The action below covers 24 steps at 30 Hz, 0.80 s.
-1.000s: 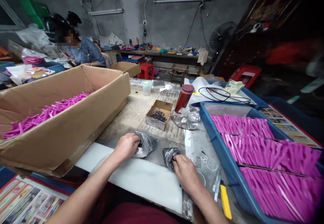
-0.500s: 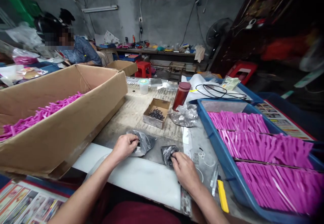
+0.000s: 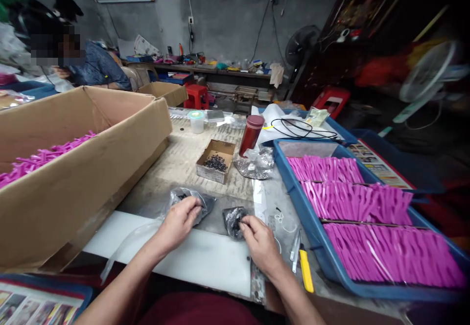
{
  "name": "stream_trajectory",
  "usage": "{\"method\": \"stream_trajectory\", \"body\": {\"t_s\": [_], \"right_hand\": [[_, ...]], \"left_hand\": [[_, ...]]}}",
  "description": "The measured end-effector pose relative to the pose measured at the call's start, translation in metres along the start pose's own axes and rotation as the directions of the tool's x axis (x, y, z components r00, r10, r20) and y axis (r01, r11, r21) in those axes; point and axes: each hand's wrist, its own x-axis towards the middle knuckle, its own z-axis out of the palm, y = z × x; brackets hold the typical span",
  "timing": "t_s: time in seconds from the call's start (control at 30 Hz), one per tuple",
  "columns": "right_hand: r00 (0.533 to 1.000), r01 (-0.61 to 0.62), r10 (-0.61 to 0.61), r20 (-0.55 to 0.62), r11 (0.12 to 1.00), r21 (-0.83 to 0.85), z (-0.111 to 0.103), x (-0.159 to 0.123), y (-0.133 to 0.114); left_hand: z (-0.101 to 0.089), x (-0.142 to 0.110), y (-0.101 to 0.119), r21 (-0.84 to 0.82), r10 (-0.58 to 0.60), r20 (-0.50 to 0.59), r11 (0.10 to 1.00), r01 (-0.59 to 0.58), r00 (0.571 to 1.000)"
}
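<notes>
My left hand [image 3: 182,221] is over a clear plastic bag [image 3: 208,211] with dark contents. Its thumb and forefinger are pinched together; whatever lies between them is too small to make out. To the right, my right hand [image 3: 260,244] has its fingertips closed at the mouth of a small bag of black pieces [image 3: 232,221]. What those fingertips grip is hidden. Both bags rest on the worktable near a white sheet [image 3: 205,261]. Beyond them stands a small cardboard box [image 3: 212,174] holding small black parts, next to another clear bag of small parts [image 3: 253,169].
At left is a large carton [image 3: 121,153] with pink plastic pieces. A blue tray [image 3: 312,239] of pink pieces in rows stands at right, beside a yellow-handled tool [image 3: 306,271]. A dark red canister [image 3: 251,135] and a lidded tub [image 3: 197,123] stand farther back. Another person [image 3: 99,68] sits beyond the carton.
The view has turned slightly right, so the surroundings sit farther left. My left hand has moved right relative to its bag. My right hand stays at the small black bag.
</notes>
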Motion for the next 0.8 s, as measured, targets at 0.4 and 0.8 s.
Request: {"method": "stream_trajectory", "body": {"t_s": [0.4,0.8], "right_hand": [[0.974,-0.223,0.186,0.127,0.721,0.656,0.004,-0.007,-0.016],[0.963,-0.233,0.248,0.108,0.559,0.796,0.015,-0.008,-0.014]], "left_hand": [[0.045,-0.009,0.043,-0.259,0.096,0.136,0.964,-0.058,0.986],[0.063,-0.014,0.049,-0.441,-0.086,0.002,0.894,0.078,0.996]]}}
